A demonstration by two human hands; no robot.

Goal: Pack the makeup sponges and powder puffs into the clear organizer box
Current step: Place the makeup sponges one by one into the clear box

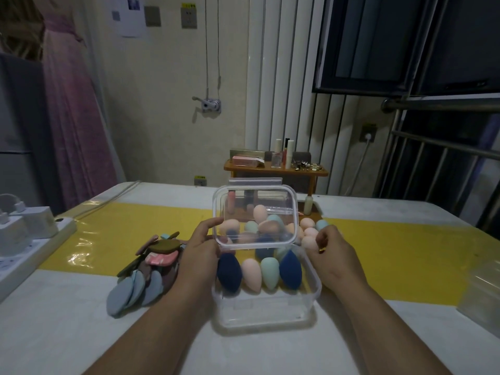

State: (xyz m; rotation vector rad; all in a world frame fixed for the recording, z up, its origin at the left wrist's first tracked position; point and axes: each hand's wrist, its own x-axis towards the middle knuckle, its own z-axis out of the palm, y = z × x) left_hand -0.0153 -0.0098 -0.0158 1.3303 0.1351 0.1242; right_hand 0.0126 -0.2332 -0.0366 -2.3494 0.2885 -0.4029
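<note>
The clear organizer box [266, 307] stands on the table in front of me. A row of teardrop sponges lies in it: navy [229, 272], peach [251, 274], mint [270, 273] and blue [290, 269]. My left hand [204, 243] grips the left edge of the clear lid [254, 201], which is tilted up over the box's far side. More loose sponges [261, 215] lie behind the box and show through the lid. My right hand [334, 250] curls its fingers round a peach sponge [309, 242] at the box's far right corner. A pile of flat powder puffs [146, 272] lies left of the box.
A white power strip with chargers [24, 234] sits at the table's left edge. A stack of clear plastic [481, 293] is at the right edge. A small bottle [308, 205] stands behind the box. A wooden stand with cosmetics [276, 169] is beyond the table.
</note>
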